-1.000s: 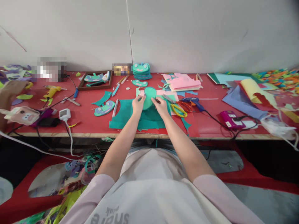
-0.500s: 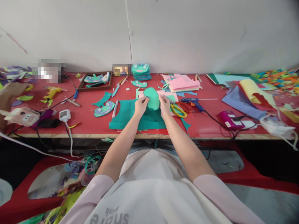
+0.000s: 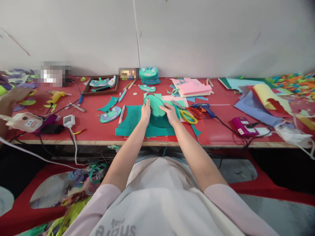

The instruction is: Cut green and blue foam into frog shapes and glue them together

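Note:
A light green felt piece (image 3: 157, 105) with a scalloped edge is held up between my two hands. My left hand (image 3: 146, 112) grips its left side, thumb on top. At its right side, the fingers of my right hand (image 3: 170, 113) close on the edge. Beneath them lies a dark green felt sheet (image 3: 133, 123) on the red table. Scissors with yellow handles (image 3: 189, 117) rest just right of my right hand. A green frog-face piece (image 3: 110, 114) lies to the left, beside a white pen (image 3: 121, 114).
Frog faces are stacked (image 3: 149, 76) by the wall, near a brown tray (image 3: 100, 93). A blue glue gun (image 3: 206, 108) and purple power socket (image 3: 242, 127) sit right, with cables. Pink felt (image 3: 193, 88) lies behind. Another person's hand (image 3: 16, 95) is at the far left.
The light green piece has turned and tilted in my hands, its scalloped edge now toward the lower right. My left hand has moved slightly up, and my right fingers have shifted inward over the edge.

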A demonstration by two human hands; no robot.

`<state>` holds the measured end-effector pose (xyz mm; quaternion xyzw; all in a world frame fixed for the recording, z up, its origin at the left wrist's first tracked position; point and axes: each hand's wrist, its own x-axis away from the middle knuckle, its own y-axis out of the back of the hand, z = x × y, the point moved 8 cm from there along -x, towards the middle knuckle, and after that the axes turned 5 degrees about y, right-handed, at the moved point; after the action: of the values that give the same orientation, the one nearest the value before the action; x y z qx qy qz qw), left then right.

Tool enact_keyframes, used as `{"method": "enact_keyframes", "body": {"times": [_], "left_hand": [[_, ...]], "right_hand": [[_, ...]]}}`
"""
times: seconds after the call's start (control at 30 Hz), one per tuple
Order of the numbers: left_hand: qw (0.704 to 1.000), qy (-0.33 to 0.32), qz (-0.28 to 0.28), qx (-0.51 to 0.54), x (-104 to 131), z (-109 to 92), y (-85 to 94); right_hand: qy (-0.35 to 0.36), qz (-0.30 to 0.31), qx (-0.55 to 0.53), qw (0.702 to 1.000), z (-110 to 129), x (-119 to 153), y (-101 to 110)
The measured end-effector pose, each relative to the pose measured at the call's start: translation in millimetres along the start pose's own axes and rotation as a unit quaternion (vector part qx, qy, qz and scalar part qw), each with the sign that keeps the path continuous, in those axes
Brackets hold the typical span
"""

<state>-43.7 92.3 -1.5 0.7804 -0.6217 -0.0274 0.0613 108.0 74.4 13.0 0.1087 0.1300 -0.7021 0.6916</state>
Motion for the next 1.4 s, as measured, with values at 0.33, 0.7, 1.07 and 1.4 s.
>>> {"method": "enact_keyframes", "body": {"times": [0.33, 0.7, 1.07, 1.4], "left_hand": [[0.995, 0.029, -0.044, 0.079, -3.3, 9.1, 8.9], [0.995, -0.005, 0.08, 0.066, 10.5, -12.0, -15.2], [0.993, -0.06, 0.103, 0.01, 13.5, -15.4, -20.2], [0.992, -0.064, 0.107, 0.018, 18.1, -21.6, -20.0]], "right_hand": [[-0.022, 0.052, 0.027, 0.998, -2.2, 5.4, -13.9], [-0.061, -0.194, -0.077, 0.976, -16.4, -0.3, 28.5], [-0.052, -0.093, -0.024, 0.994, -17.8, -1.3, 12.6], [-0.052, -0.1, -0.055, 0.992, -19.4, -2.6, 14.7]]}}
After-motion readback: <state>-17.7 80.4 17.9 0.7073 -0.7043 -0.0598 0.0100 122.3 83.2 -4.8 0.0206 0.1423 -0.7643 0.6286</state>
